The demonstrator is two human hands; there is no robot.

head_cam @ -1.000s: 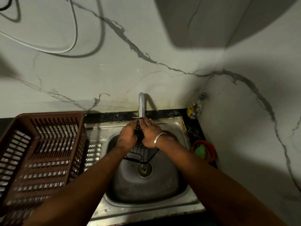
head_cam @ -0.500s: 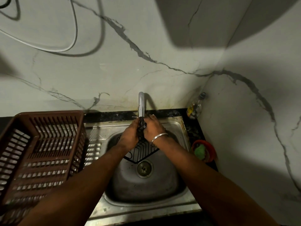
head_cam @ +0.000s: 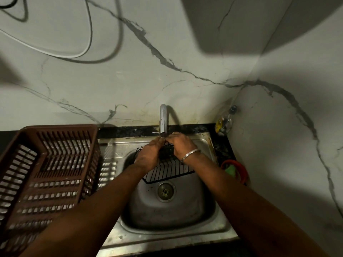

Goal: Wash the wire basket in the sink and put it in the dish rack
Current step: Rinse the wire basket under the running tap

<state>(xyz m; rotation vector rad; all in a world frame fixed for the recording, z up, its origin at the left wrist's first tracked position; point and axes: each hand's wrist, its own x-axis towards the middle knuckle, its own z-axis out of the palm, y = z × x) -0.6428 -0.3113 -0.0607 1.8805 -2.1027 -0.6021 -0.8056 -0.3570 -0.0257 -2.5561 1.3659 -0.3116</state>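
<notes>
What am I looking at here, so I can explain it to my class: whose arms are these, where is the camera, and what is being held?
There is no machine here: these are a person's two bare arms. The camera is worn on the person's head and looks forward and down, so the arms enter from the bottom edge. The left hand and the right hand, with a bangle at its wrist, both grip the upper part of a black wire basket in the steel sink, just below the tap. Whether water is running cannot be told. Left of the sink stands a brown plastic dish rack. At the right, a small bottle stands in the corner, and a red bowl holds something green.
</notes>
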